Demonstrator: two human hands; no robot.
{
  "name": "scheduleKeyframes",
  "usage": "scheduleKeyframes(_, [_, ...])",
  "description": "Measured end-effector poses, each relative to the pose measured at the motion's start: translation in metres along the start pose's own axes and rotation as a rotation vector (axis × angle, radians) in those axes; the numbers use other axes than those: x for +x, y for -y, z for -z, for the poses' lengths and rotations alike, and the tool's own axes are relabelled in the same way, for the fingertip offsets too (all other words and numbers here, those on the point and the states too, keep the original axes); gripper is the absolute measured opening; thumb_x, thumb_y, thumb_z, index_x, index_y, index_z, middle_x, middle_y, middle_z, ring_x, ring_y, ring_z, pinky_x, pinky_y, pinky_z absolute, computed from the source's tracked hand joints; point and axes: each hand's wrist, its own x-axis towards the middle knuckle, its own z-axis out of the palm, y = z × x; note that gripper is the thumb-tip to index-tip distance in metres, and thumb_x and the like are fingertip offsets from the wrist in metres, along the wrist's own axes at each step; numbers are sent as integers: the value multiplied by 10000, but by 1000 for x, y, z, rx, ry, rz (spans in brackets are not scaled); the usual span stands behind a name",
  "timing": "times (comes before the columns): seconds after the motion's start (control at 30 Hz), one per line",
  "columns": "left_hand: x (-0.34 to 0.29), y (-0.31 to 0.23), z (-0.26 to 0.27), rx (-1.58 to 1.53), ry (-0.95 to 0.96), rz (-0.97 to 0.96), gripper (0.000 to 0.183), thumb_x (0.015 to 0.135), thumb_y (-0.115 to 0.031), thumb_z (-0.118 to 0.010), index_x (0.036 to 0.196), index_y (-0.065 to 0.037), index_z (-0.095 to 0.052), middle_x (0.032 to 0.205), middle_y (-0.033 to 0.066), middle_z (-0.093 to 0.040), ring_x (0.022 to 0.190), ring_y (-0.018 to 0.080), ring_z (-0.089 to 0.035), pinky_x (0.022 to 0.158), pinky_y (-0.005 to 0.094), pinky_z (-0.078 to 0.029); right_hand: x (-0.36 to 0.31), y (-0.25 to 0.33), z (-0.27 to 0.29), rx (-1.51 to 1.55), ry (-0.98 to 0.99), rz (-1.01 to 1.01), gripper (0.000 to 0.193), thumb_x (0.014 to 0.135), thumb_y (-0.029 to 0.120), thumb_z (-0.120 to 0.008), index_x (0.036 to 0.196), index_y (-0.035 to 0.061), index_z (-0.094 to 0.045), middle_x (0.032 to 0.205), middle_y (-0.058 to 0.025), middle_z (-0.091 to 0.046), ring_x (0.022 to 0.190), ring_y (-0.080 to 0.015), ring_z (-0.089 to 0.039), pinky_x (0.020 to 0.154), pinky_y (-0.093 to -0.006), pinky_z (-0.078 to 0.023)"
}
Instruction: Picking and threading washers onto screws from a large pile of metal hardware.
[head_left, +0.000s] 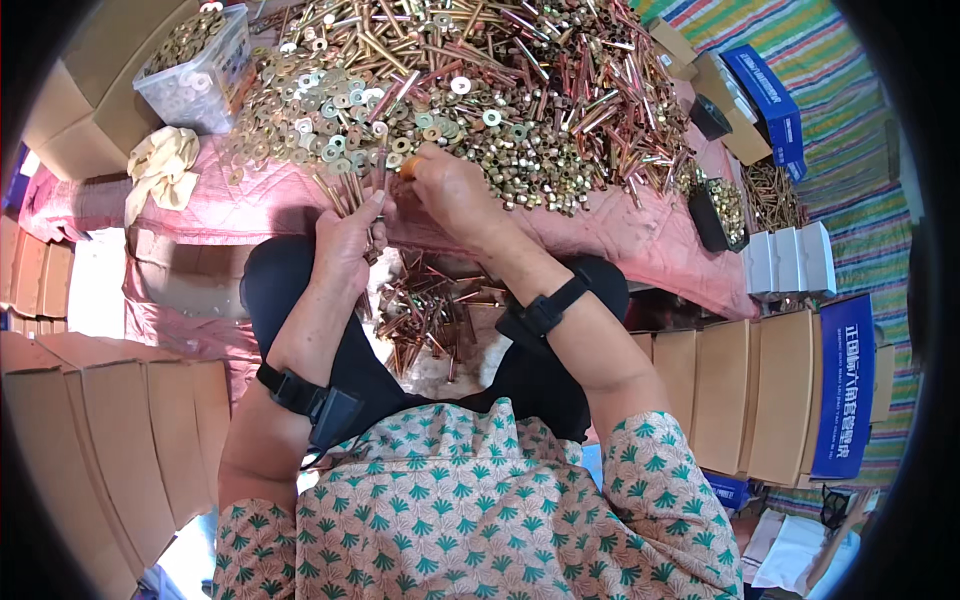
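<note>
The left hand (348,240) grips a fanned bunch of slim brass-coloured bolts (345,188) at the worktop's near edge. The right hand (452,190) pinches closed on one bolt's top, beside an orange fingertip cover. A pink quilted cloth (620,235) covers the worktop, heaped with shiny washers (330,110) and nuts. Brown cardboard boxes (110,440) stand around.

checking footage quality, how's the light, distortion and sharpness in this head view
Head view: even, soft daylight, no hard shadows; small glints on the pile of bolts and washers; strong fisheye bending of the cardboard boxes near the black rim; left hand and right hand reasonably sharp.
</note>
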Motion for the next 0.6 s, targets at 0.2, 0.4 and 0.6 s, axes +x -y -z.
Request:
scheduleKeyframes(0.2, [-6,-3,-7,96,121,10,175,877,-136,-676,1014,-56,-602,768,28,-652,510,56,-490,444,200,-373,-3,-17,15,775,-191,-446,115,852,-3,-616,967,-11,-617,809,-113,-668,701,-167,-648,615,-282,-516])
scheduleKeyframes(0.4, [-11,-1,-13,201,259,99,196,879,-136,-671,1019,-21,-594,775,46,-646,522,61,-492,451,197,-375,-20,-27,41,1233,-103,-562,175,891,19,-614,1063,-15,-610,866,-49,-652,742,-104,-625,648,-210,-496])
scheduleKeyframes(0.6, [-11,1,-18,216,349,118,244,867,-142,-683,1053,-22,-579,766,64,-651,494,67,-481,412,214,-367,-33,-33,53,1283,-112,-518,197,874,0,-632,1069,-25,-643,919,-64,-661,776,-115,-630,700,-235,-512])
